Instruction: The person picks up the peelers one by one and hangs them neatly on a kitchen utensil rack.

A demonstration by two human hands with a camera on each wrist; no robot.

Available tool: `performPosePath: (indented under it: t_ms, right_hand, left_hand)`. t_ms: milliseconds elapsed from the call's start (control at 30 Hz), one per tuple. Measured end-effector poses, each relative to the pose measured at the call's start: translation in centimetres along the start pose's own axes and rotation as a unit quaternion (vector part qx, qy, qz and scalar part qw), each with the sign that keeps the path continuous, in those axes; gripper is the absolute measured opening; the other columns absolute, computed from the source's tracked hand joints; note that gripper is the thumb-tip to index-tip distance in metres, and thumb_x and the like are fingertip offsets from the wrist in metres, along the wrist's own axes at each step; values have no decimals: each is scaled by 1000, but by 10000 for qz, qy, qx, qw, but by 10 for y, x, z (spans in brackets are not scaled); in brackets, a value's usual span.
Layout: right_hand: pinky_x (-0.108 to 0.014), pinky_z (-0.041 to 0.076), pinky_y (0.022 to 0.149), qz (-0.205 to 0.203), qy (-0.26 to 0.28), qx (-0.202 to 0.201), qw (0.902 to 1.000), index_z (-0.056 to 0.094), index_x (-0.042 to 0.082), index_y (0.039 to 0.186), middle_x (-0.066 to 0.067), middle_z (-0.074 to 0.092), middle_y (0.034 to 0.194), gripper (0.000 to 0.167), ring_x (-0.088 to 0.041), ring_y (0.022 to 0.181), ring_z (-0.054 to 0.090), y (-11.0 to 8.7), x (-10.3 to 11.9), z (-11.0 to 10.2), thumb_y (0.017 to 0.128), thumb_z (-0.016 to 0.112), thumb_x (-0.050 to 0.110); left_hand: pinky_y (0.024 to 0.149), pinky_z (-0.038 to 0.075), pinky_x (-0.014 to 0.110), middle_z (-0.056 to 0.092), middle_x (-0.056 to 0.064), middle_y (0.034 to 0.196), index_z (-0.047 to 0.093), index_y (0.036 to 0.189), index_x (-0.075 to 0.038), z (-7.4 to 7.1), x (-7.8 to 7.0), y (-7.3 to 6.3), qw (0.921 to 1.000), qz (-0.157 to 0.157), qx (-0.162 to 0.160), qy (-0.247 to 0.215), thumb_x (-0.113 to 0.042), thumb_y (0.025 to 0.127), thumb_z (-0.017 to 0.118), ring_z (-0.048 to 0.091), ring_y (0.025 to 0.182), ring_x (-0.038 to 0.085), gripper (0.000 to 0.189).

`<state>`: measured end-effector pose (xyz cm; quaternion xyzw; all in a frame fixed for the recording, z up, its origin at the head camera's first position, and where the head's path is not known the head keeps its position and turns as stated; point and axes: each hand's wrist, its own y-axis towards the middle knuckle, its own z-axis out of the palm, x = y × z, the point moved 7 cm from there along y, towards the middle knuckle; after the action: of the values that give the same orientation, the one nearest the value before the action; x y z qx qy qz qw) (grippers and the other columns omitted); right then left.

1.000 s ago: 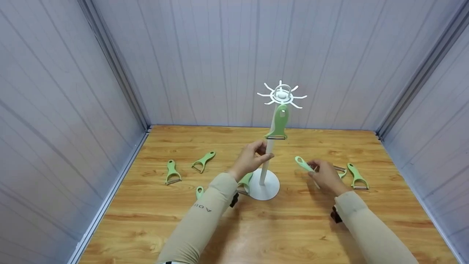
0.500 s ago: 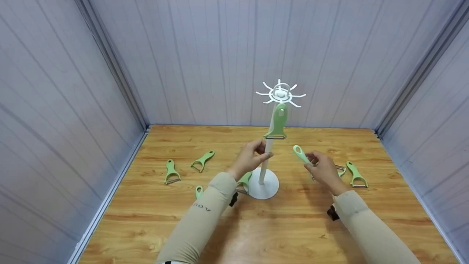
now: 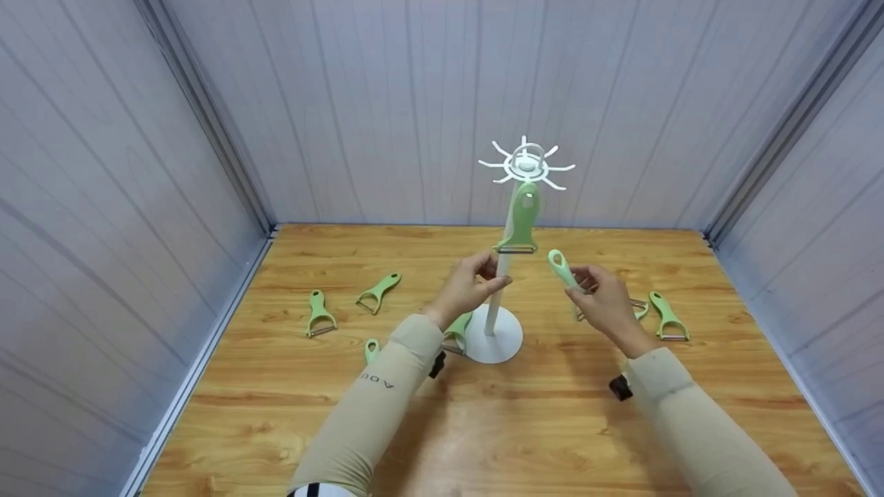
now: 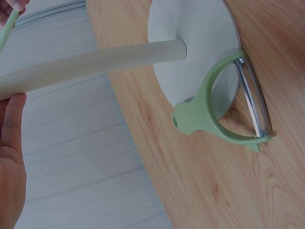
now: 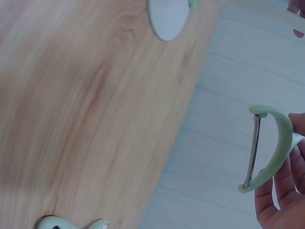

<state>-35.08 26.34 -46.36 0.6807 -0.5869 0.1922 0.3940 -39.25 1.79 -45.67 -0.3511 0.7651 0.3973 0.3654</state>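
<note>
A white stand (image 3: 494,314) with a ring of curved hooks (image 3: 526,166) at its top stands on the table. One green peeler (image 3: 523,221) hangs from a front hook, blade down. My left hand (image 3: 468,286) grips the stand's pole below that peeler. To the right of the pole, my right hand (image 3: 606,298) holds another green peeler (image 3: 563,268) above the table, its handle loop pointing up and left. In the right wrist view that peeler's blade end (image 5: 274,152) shows beside the fingers. A peeler (image 4: 214,109) lies against the stand's round base, near the left wrist.
On the left lie two peelers, one upright (image 3: 318,314) and one slanted (image 3: 379,293); a third (image 3: 372,350) is partly hidden by the left sleeve. Two more lie at right, one (image 3: 668,317) in full view and one (image 3: 641,308) behind the right hand. Panelled walls enclose the table (image 3: 525,428).
My right hand has lifted its peeler and brought it slightly left, toward the stand. The left hand keeps its grip on the pole. The whole head view has shifted a little.
</note>
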Motion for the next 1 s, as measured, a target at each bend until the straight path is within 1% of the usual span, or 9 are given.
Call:
performPosePath:
  t_ms: [167, 333, 467, 567, 633, 700, 833, 867, 1000]
  right_hand:
    - [-17, 51, 78, -186, 324, -136, 9992, 71, -5, 130, -21, 72, 106, 32, -23, 92, 65, 6, 19, -2, 100, 75, 1]
    - [-14, 50, 77, -337, 491, -353, 9976, 72, -5, 128, -21, 73, 103, 31, -18, 88, 64, 8, 33, -7, 97, 77, -2]
    - [-13, 50, 77, -452, 567, -529, 9960, 72, -5, 126, -22, 73, 101, 30, -15, 85, 63, 5, 43, -12, 96, 76, -5]
    - [-13, 50, 78, -546, 594, -550, 9952, 73, -3, 127, -20, 74, 101, 29, -13, 85, 64, 2, 52, -14, 98, 76, -3]
    - [-14, 50, 79, -601, 571, -552, 9950, 72, -2, 128, -19, 74, 102, 30, -15, 86, 65, -1, 58, -16, 98, 77, -2]
    - [-17, 51, 81, -629, 526, -571, 9950, 72, -2, 129, -18, 74, 102, 31, -17, 88, 66, -2, 62, -17, 98, 77, -1]
    - [-19, 50, 81, -731, 512, -692, 9936, 71, -3, 128, -18, 75, 104, 32, -18, 89, 66, -5, 74, -21, 97, 78, -2]
    - [-21, 51, 81, -779, 524, -724, 9930, 71, -4, 128, -18, 75, 104, 32, -18, 90, 66, -6, 77, -22, 97, 78, -3]
    - [-22, 51, 80, -992, 561, -822, 9901, 72, -3, 127, -17, 75, 105, 31, -17, 91, 65, -9, 90, -25, 97, 78, -3]
  left_hand:
    - [83, 60, 33, 77, 15, 99, 70, 109, -2, -7, -1, 2, 9999, 50, -81, 66, -11, 100, 79, 69, 89, 14, 16]
    - [81, 58, 29, 77, 13, 98, 70, 106, -2, -7, 2, 2, 9999, -36, -65, 144, -13, 100, 80, 67, 89, 12, 16]
    - [80, 58, 27, 78, 14, 98, 69, 104, -1, -4, 2, 3, 9999, 6, -86, 143, -13, 100, 80, 68, 88, 11, 17]
    - [84, 60, 33, 78, 16, 100, 70, 107, 1, -1, 1, 2, 9999, 54, -67, 75, -11, 100, 80, 68, 89, 10, 17]
    - [85, 61, 35, 78, 16, 102, 70, 110, 1, 1, 2, 2, 10000, 42, -48, 35, -11, 100, 79, 67, 89, 8, 17]
    - [85, 60, 33, 77, 16, 102, 70, 111, 1, 2, 2, 1, 10000, 24, -39, 15, -11, 100, 79, 66, 89, 8, 18]
    - [80, 55, 24, 77, 14, 100, 70, 109, -1, 2, 3, 0, 10000, -61, -50, 38, -12, 100, 79, 65, 88, 7, 18]
    - [79, 55, 24, 77, 14, 99, 69, 108, -1, 2, 3, 0, 10000, -71, -52, 47, -13, 100, 80, 65, 88, 8, 18]
    - [79, 55, 25, 77, 13, 99, 68, 106, -1, 1, 3, 0, 9999, -106, -61, 68, -13, 100, 80, 66, 88, 9, 17]
